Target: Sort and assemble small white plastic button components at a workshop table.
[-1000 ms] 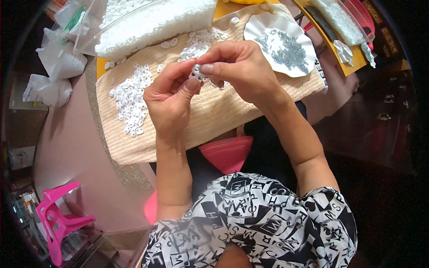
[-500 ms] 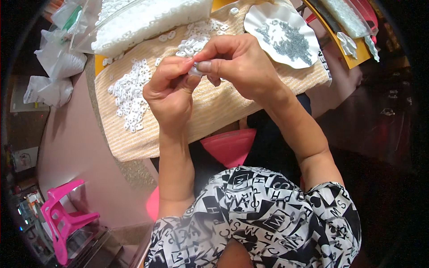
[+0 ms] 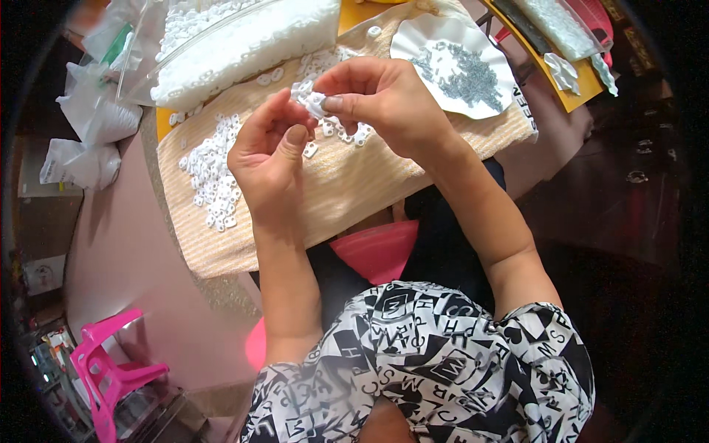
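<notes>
My right hand (image 3: 388, 103) pinches a small white plastic piece (image 3: 313, 103) between thumb and fingers, above the striped towel. My left hand (image 3: 269, 151) is just left of it, thumb and bent fingers apart, its fingertips close to the held piece. Nothing shows in the left hand. On the towel, a heap of small white pieces with holes (image 3: 210, 173) lies left of my hands. More loose white pieces (image 3: 358, 135) lie under and beyond them. A white fluted dish (image 3: 410, 44) with many small grey metal parts (image 3: 473, 80) stands at the right.
A clear bin (image 3: 244, 55) full of white pieces stands at the far left of the yellow-striped towel (image 3: 354, 192). Plastic bags (image 3: 96, 111) hang beyond the left edge. A pink stool (image 3: 111, 362) is at lower left. A yellow surface (image 3: 587, 92) holds a clear bag at far right.
My left fingers have come away from the small white piece and spread apart. The right hand keeps its pinch and has shifted slightly left. The whole view has shifted a little.
</notes>
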Motion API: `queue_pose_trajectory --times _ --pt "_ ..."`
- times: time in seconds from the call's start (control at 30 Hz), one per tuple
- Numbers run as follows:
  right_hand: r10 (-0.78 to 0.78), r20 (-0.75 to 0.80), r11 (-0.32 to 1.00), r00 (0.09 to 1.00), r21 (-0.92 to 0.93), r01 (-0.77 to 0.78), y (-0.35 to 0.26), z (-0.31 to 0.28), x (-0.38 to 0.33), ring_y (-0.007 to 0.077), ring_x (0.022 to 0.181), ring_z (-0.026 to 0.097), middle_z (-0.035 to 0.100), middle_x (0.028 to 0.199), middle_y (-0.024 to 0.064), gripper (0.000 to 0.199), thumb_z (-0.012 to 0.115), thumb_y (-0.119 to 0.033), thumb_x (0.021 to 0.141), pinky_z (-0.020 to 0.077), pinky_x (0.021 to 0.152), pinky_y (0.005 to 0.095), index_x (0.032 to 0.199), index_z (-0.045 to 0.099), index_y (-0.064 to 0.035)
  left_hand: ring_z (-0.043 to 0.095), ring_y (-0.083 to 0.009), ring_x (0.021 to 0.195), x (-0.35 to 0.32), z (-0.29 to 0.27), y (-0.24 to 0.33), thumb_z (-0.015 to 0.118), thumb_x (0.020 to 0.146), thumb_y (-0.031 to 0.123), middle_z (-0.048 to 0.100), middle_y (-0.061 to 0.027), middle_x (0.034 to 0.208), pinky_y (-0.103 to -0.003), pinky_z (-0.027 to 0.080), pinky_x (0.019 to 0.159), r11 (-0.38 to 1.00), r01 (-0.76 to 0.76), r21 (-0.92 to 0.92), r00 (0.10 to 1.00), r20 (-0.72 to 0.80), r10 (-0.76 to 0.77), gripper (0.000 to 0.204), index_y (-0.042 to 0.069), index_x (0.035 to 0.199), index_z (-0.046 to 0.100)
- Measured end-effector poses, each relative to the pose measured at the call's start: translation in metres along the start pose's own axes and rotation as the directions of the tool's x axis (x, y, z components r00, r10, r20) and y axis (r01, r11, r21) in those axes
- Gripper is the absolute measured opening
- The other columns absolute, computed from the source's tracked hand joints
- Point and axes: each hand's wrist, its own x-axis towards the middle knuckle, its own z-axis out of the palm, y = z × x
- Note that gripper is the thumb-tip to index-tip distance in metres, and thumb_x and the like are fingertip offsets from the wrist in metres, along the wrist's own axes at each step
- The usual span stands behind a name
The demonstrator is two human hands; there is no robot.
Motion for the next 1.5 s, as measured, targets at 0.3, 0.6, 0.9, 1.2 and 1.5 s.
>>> queue_pose_trajectory --times 0.3,0.6,0.9,1.2,1.5 --pt "0.005 -0.228 0.999 0.974 -0.041 -0.015 -0.008 -0.024 0.011 0.0072 0.058 0.05 0.057 0.069 0.0033 0.013 0.061 -0.002 0.073 0.0412 0.053 0.0189 0.085 0.06 0.0036 0.054 -0.0126 0.068 0.0 -0.002 0.004 0.06 0.078 0.003 0.06 -0.008 0.079 -0.023 0.043 0.061 0.942 0.137 0.305 0.971 -0.231 -0.067 0.021 -0.005 0.097 0.058" --pt "-0.401 -0.432 0.91 0.808 -0.291 0.296 -0.025 -0.158 0.153 0.0161 0.047 0.052 0.053 0.054 0.0065 0.012 0.058 -0.006 0.07 0.0417 0.042 0.03 0.059 0.058 -0.0022 0.053 -0.0106 0.065 -0.001 -0.009 0.0 0.061 0.076 0.001 0.059 -0.0057 0.076 -0.02 0.041 0.058 0.922 0.177 0.346 0.966 -0.239 -0.096 0.019 -0.004 0.094 0.06" --pt "0.525 0.234 0.431 0.819 -0.902 -0.019 -0.095 -0.076 -0.013 0.0116 0.057 0.054 0.057 0.061 0.0034 0.013 0.061 -0.017 0.074 0.0436 0.055 0.0265 0.074 0.062 -0.0043 0.051 -0.0125 0.06 0.011 -0.02 0.003 0.059 0.07 -0.003 0.056 -0.0073 0.069 -0.022 0.041 0.057 0.547 -0.057 0.835 0.988 -0.03 0.148 0.013 -0.002 0.083 0.062" --pt "0.357 0.151 0.139 0.922 -0.984 0.107 -0.034 -0.089 -0.108 0.0334 0.088 0.052 0.055 0.094 0.0175 0.023 0.059 -0.016 0.076 0.0432 0.075 0.0384 0.09 0.057 0.0014 0.053 -0.0279 0.074 0.009 -0.024 -0.012 0.055 0.064 -0.003 0.06 -0.0097 0.079 -0.036 0.043 0.069 0.307 -0.243 0.92 0.965 0.196 0.177 0.019 0.005 0.078 0.065" --pt "0.151 0.033 0.294 0.988 -0.956 -0.013 -0.014 -0.103 -0.144 0.0348 0.094 0.05 0.055 0.096 0.0189 0.029 0.059 -0.013 0.076 0.041 0.082 0.0383 0.1 0.052 0.0026 0.053 -0.0291 0.07 0.003 -0.014 -0.023 0.061 0.066 0.004 0.057 -0.0119 0.075 -0.037 0.043 0.066 0.153 -0.268 0.951 0.96 0.251 0.125 0.009 0.006 0.074 0.065"
